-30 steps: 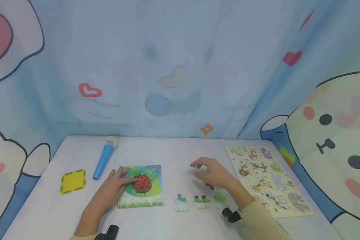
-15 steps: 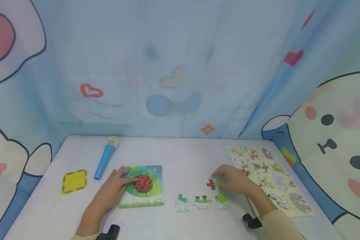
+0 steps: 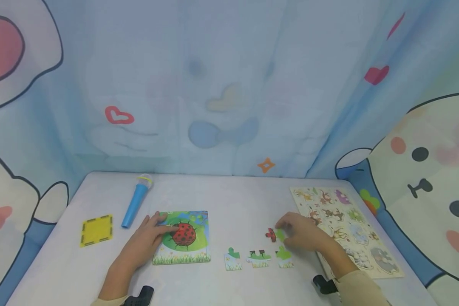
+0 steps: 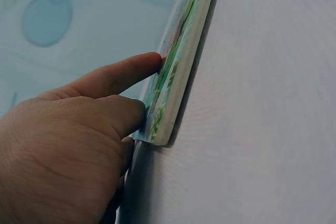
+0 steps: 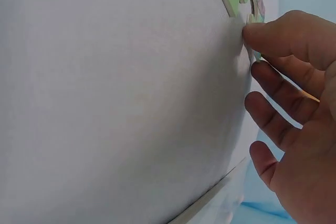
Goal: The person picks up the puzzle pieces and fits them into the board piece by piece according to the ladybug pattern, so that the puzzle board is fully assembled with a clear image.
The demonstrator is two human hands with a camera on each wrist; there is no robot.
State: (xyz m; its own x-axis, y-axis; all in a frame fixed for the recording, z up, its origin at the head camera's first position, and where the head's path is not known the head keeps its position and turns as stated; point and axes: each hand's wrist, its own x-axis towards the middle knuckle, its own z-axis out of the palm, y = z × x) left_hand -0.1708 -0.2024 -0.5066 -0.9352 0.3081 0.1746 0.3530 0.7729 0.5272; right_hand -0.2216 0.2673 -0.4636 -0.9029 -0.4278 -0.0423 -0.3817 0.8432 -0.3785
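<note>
My left hand (image 3: 143, 240) rests on the left side of a square ladybug puzzle board (image 3: 191, 257), its index finger reaching onto the red ladybug. In the left wrist view two fingertips touch the board's face. At the right, my right hand (image 3: 300, 231) pinches a small green puzzle piece (image 3: 280, 235) between thumb and fingers, partly hidden by them. A red puzzle piece (image 3: 270, 235) lies just left of it. Below, in a row, are a piece with a green bump (image 3: 233, 260), a grassy piece with dark feet (image 3: 258, 259) and a green-topped piece (image 3: 284, 257).
A wooden animal puzzle board (image 3: 361, 231) lies on the right of the white table (image 3: 229, 195), partly beneath the right forearm in the head view. On the left are a blue toy microphone (image 3: 135, 205) and a yellow square (image 3: 97, 230). A printed curtain (image 3: 168, 136) hangs behind.
My right hand has come down from above the table, moving right and nearer, and has taken hold of the green puzzle piece beside the red one. The left hand stays on the ladybug board.
</note>
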